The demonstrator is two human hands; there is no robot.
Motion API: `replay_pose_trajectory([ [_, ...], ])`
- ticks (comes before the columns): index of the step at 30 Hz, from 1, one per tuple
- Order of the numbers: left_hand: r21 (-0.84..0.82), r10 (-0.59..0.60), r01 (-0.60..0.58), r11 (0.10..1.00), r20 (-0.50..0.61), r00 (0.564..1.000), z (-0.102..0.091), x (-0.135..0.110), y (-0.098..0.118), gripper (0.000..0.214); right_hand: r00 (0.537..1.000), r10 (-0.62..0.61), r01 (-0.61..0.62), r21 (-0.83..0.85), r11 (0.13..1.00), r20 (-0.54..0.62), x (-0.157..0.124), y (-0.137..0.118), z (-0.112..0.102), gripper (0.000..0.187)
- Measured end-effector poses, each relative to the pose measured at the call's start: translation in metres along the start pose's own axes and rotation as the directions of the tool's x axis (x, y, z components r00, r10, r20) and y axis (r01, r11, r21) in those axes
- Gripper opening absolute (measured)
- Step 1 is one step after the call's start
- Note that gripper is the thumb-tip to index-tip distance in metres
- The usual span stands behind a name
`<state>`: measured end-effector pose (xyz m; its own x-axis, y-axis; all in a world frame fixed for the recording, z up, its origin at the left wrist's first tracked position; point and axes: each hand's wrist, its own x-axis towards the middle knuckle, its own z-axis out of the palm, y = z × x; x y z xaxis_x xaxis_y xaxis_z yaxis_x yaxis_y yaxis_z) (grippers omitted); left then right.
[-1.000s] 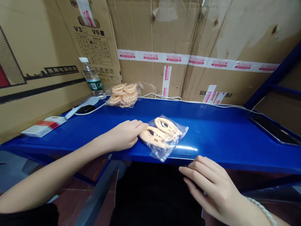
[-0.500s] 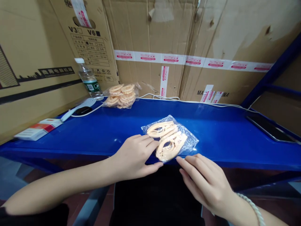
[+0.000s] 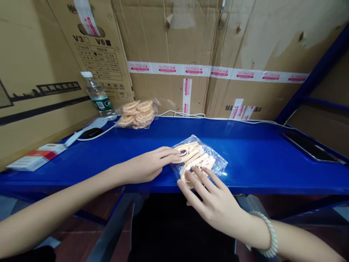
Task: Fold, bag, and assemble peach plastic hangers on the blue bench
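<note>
Shelf point(image 3: 259, 160) was strong blue, a bit glossy. Clear bag point(image 3: 215, 163) was transparent, no print; the clips point(image 3: 195, 153) inside were plain pale peach-orange. 2nd bag point(image 3: 136, 113) at the back had the same peach colour inside. Cardboard boxes point(image 3: 169, 36) were brown w/ black print, e.g. "V3", "V6" & a table of small text. Tape point(image 3: 218, 72) was white w/ repeating red-pink labels. Bottle point(image 3: 98, 98): clear, white cap, green label. Cable point(image 3: 180, 114) was white. Small pack point(image 3: 35, 156) at left: white & red. Bracelet point(image 3: 268, 236): white beads. Tablet point(image 3: 311, 147) was approx. black.
</note>
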<state>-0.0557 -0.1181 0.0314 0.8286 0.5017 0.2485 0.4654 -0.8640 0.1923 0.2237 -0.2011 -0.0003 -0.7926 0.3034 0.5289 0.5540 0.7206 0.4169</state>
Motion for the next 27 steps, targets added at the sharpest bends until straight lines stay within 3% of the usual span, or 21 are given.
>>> replay_pose_trajectory([
  [8,0.005,0.087,-0.087,0.996,0.016,0.996,-0.001,0.023,-0.002,0.060,0.999,-0.014,0.013,-0.011,1.000,-0.038,-0.007,0.019,-0.007,0.036],
  [13,0.047,0.152,-0.152,0.987,-0.007,0.988,0.009,0.057,-0.004,0.041,0.999,0.049,-0.048,-0.066,0.997,0.007,-0.019,0.037,-0.020,0.031],
  [22,0.089,0.311,-0.304,0.948,-0.080,0.947,0.048,0.168,-0.005,0.021,0.951,0.288,-0.267,-0.179,0.947,0.107,-0.071,0.093,-0.030,0.028],
  [27,0.168,0.314,-0.303,0.938,-0.043,0.949,0.068,0.240,0.007,0.021,0.859,0.455,-0.394,-0.266,0.880,0.235,-0.104,0.145,-0.032,0.022],
])
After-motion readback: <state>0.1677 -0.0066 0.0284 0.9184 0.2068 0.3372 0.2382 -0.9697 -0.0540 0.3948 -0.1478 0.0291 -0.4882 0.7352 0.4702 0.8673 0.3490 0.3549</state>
